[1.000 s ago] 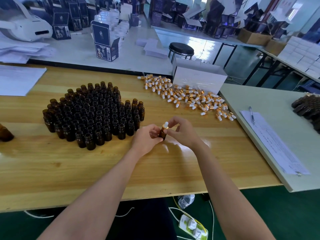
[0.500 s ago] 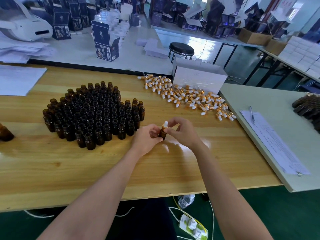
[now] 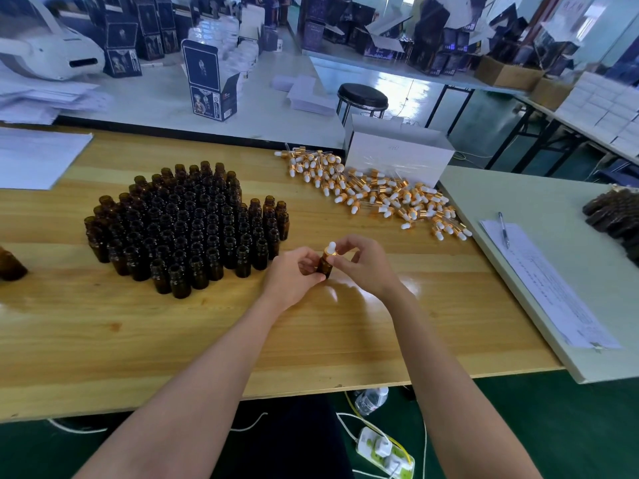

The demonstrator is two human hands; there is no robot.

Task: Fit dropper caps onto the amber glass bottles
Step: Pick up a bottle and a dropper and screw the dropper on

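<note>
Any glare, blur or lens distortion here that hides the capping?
Head view: wide-angle distortion bows the wooden table; daylight glares off the far white table and the wood below the hands; the boxes upper left look soft; the amber bottle in the left hand and the dropper cap pinched by the right hand read clearly.

The wooden table [image 3: 242, 340] bears a dense cluster of amber bottles [image 3: 186, 226], a heap of dropper caps [image 3: 373, 191] beside a white box [image 3: 397, 157], and paper sheets [image 3: 34, 157].
</note>
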